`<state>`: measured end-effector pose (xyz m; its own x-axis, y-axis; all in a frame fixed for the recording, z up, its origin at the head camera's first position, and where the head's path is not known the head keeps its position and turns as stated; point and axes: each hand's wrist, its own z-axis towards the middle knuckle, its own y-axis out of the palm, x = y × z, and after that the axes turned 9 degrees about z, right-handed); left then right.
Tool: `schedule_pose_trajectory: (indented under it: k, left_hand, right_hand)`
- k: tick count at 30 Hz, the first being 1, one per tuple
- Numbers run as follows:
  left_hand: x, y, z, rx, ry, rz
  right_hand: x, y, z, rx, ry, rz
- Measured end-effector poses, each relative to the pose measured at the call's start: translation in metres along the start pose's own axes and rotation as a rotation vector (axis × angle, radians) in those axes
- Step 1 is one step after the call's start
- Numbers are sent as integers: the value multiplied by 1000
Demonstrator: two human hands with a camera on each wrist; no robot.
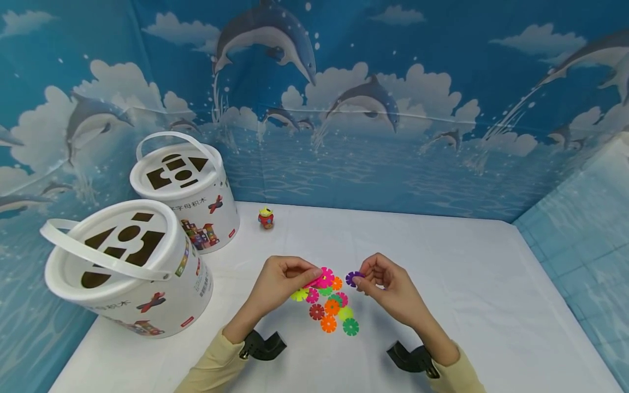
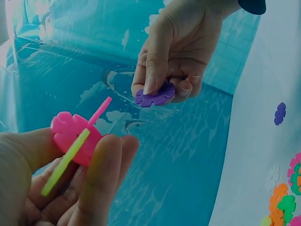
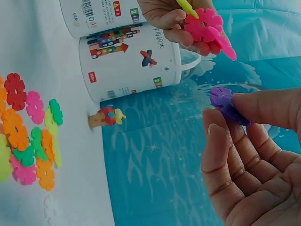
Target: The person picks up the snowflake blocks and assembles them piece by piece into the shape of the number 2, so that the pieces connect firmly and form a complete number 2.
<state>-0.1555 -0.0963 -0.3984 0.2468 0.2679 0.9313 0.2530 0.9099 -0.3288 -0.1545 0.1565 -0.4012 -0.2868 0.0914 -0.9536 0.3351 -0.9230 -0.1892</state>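
Note:
My left hand (image 1: 284,279) pinches a pink notched flower disc (image 2: 73,134). A second pink disc (image 2: 100,111) and a yellow-green disc (image 2: 65,163) stand edge-on against it, seemingly slotted in. To the right, my right hand (image 1: 390,286) pinches a purple notched disc (image 3: 221,98) between thumb and fingers. A gap separates the purple disc from the pink ones. Below both hands lies a loose group of flower discs on the table, among them an orange disc (image 1: 328,323), a green disc (image 1: 351,327) and a red disc (image 1: 316,311).
Two white lidded buckets (image 1: 194,295) (image 1: 226,218) with shape cut-outs stand at the left. A small red-and-yellow toy figure (image 1: 266,218) stands near the back edge of the white table (image 1: 467,262). Behind hangs a dolphin-printed cloth (image 1: 344,158).

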Motion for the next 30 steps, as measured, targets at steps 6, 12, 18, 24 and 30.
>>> schedule_pose_trajectory:
  k: [6, 12, 18, 24, 30]
  left_hand:
    - [1, -1, 0, -3, -27, 8]
    - [4, -3, 0, -3, -47, -3]
    - [6, -3, 0, -28, -55, 3]
    - [5, -3, 0, -56, -60, 21]
    - [5, -4, 0, -58, -62, 23]
  right_hand:
    - [1, -1, 0, -7, -20, 3]
    - [1, -2, 0, -13, -20, 9]
    - [0, -2, 0, -14, -15, 13]
    - [1, -2, -1, -15, 1, 19]
    - [0, -2, -1, -16, 4, 17]
